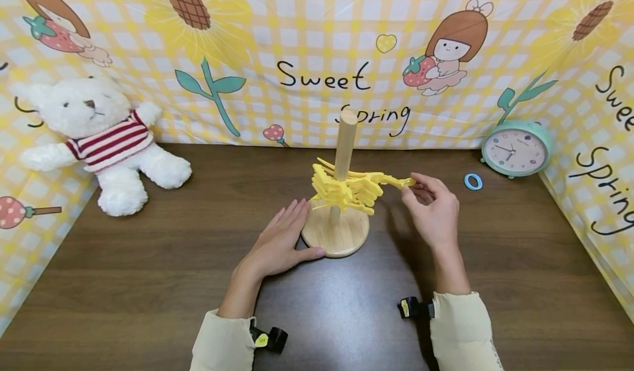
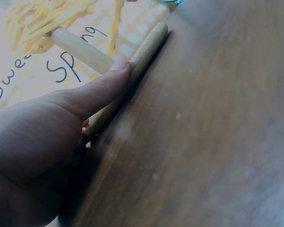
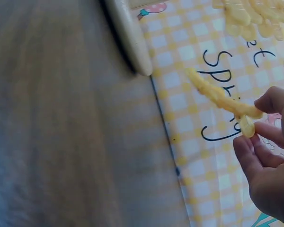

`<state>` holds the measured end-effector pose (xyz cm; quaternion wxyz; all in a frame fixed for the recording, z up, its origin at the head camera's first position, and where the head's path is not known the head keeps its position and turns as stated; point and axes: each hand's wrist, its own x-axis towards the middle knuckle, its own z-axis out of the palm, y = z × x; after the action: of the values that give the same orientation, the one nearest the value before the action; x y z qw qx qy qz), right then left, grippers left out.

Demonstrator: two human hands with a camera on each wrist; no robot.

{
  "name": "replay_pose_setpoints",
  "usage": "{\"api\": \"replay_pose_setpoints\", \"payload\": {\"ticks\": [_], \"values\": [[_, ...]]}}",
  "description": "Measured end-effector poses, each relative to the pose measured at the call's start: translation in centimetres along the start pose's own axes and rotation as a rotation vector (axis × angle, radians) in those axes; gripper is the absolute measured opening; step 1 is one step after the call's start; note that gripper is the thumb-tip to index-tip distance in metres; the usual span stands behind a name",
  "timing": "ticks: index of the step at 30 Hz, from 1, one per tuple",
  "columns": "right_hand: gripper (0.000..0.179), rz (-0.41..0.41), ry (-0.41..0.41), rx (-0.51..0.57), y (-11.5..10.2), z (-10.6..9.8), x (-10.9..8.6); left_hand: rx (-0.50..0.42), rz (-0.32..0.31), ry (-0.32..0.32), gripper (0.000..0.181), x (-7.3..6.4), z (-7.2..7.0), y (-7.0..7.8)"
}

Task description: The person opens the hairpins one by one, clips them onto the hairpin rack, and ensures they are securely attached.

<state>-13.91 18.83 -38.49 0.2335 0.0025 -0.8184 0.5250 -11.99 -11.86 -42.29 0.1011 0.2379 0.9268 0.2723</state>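
Observation:
A wooden stand with an upright post [image 1: 345, 145] and round base [image 1: 342, 236] stands on the table. My left hand [image 1: 279, 244] rests on the base, fingers extended along its left side. In the left wrist view the thumb [image 2: 99, 87] lies over the base's edge. Around the post, partway up, sits a bunch of yellow plastic-looking strips [image 1: 346, 189], with bare post below it. From its right side a bumpy yellow strand [image 3: 217, 94] stretches out. My right hand [image 1: 436, 211] pinches the strand's outer end, where a small rounded tab [image 3: 246, 126] hangs.
A white teddy bear [image 1: 111, 145] in a striped shirt sits at the back left. At the back right stands a mint alarm clock [image 1: 516, 148], with a blue ring [image 1: 473, 181] lying before it. Checked cloth [image 1: 317, 41] rises behind the brown table [image 1: 148, 283].

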Motion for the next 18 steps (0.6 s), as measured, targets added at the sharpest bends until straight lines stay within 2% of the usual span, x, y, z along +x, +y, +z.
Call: {"api": "replay_pose_setpoints", "payload": {"ticks": [3, 6, 12, 18], "values": [[0.028, 0.017, 0.042, 0.123, -0.4, -0.2, 0.2, -0.003, 0.0, 0.001, 0.105, -0.1, 0.0, 0.0], [0.026, 0.038, 0.088, 0.192, -0.5, -0.4, 0.3, -0.002, 0.006, 0.005, 0.105, -0.1, 0.0, -0.1], [0.025, 0.053, 0.134, 0.276, -1.1, -0.7, 0.5, -0.005, 0.0, -0.002, 0.106, 0.0, 0.0, -0.1], [0.027, -0.001, 0.161, 0.337, -2.1, -1.5, 0.6, -0.004, -0.005, -0.002, 0.105, 0.0, 0.1, -0.1]]}}
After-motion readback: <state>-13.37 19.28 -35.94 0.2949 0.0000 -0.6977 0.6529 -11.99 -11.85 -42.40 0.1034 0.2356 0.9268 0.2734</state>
